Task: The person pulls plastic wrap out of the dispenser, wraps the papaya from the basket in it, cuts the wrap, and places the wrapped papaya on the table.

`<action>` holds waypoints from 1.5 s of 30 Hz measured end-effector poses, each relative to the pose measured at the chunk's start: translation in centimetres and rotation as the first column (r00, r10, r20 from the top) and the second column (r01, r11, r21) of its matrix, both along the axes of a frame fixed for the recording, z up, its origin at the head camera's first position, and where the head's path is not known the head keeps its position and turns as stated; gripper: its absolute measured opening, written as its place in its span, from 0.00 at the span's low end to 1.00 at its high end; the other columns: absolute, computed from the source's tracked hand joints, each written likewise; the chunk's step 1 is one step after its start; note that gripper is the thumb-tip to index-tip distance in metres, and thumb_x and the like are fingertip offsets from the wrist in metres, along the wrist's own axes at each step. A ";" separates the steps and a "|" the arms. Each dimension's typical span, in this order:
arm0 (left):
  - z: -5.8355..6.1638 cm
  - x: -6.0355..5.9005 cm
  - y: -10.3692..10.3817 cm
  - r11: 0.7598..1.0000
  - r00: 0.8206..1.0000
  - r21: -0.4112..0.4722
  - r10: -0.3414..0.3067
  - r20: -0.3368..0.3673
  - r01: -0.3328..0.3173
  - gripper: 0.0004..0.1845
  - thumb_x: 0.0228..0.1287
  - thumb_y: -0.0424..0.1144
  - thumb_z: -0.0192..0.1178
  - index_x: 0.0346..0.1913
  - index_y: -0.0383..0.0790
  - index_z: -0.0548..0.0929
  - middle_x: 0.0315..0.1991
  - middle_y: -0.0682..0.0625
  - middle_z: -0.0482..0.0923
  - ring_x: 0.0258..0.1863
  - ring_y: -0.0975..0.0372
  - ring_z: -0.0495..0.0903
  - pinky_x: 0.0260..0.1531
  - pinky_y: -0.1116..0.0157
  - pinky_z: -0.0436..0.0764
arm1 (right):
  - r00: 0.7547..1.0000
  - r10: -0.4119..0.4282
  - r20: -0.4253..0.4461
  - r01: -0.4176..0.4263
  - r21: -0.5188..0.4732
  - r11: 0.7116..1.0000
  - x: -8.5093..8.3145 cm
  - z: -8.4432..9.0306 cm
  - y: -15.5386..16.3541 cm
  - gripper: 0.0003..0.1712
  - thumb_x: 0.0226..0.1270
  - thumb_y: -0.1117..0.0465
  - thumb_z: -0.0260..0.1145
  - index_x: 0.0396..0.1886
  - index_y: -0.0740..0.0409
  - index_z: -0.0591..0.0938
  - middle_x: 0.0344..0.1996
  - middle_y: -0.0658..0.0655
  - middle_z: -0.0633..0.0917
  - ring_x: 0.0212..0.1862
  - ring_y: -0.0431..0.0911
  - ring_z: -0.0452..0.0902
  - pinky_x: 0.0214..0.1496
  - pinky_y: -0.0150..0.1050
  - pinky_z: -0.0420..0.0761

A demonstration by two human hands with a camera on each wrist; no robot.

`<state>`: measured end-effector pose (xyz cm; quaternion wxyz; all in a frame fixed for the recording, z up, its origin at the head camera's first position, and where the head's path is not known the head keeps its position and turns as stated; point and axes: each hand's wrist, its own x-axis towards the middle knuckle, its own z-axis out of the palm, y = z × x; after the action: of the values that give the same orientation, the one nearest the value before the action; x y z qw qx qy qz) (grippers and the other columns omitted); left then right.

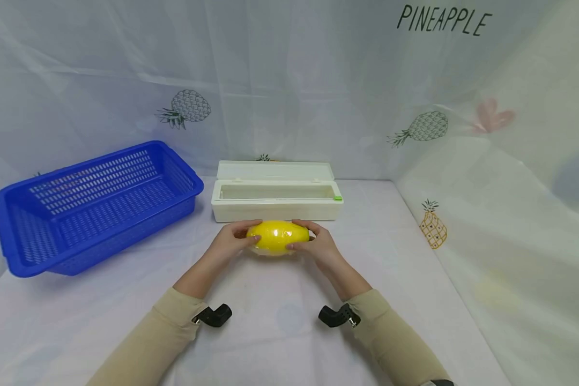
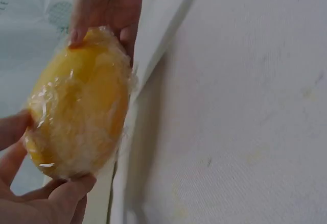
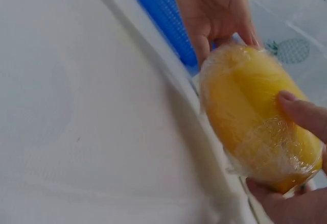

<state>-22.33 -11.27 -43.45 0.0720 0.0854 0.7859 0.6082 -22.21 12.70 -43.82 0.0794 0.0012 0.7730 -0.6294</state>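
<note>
A yellow oval fruit wrapped in clear plastic film (image 1: 277, 236) (image 2: 76, 112) (image 3: 255, 117) lies lengthwise just above the white tabletop, in front of the wrap box. My left hand (image 1: 234, 236) (image 2: 30, 193) grips its left end with curled fingers and thumb. My right hand (image 1: 316, 241) (image 3: 301, 147) grips the right end the same way. The film clings tight and wrinkled round the fruit.
A white cling-film dispenser box (image 1: 276, 193) with its lid up sits right behind the fruit. A blue slotted plastic basket (image 1: 96, 203) stands tilted at the left. A pineapple-print cloth (image 1: 434, 128) walls the back and right side.
</note>
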 end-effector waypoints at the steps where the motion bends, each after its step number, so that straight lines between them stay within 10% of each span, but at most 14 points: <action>1: -0.1 -0.1 -0.1 0.999 0.999 0.008 -0.034 -0.005 0.034 0.24 0.64 0.32 0.64 0.64 0.36 0.76 0.64 0.39 0.71 0.62 0.44 0.70 0.61 0.50 0.70 | 1.000 0.007 -0.008 -0.007 -0.017 1.000 -0.1 -0.2 0.1 0.37 0.48 0.70 0.78 0.60 0.49 0.80 0.65 0.52 0.71 0.61 0.55 0.69 0.62 0.48 0.72; 15: -0.2 -1.1 0.6 0.995 0.991 0.086 -0.062 0.122 0.052 0.32 0.61 0.22 0.63 0.68 0.41 0.71 0.73 0.40 0.56 0.45 0.49 0.81 0.44 0.56 0.83 | 0.984 0.126 -0.129 -0.139 -0.092 0.986 -2.5 -2.1 0.9 0.33 0.60 0.71 0.70 0.66 0.53 0.74 0.68 0.53 0.69 0.67 0.49 0.65 0.68 0.41 0.66; 30: -0.2 -2.5 0.6 0.968 0.999 -0.247 -0.042 0.034 0.049 0.37 0.55 0.30 0.71 0.69 0.43 0.71 0.69 0.38 0.64 0.65 0.45 0.65 0.58 0.50 0.73 | 0.976 0.216 0.021 -0.216 0.177 0.960 -3.8 -0.8 2.1 0.37 0.57 0.61 0.76 0.66 0.43 0.75 0.67 0.52 0.70 0.67 0.55 0.64 0.68 0.52 0.64; 45: -0.8 -3.8 1.3 0.999 0.994 0.023 0.044 0.105 -0.046 0.26 0.64 0.35 0.65 0.66 0.42 0.75 0.67 0.42 0.66 0.48 0.51 0.76 0.39 0.64 0.83 | 0.996 0.086 -0.022 -0.082 0.138 0.987 -4.5 -0.8 1.2 0.37 0.54 0.65 0.77 0.63 0.42 0.76 0.68 0.50 0.68 0.61 0.55 0.68 0.63 0.50 0.70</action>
<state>-26.17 -9.96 -44.21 0.0981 0.0368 0.7748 0.6234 -26.71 13.90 -44.59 0.0948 -0.0345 0.8149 -0.5708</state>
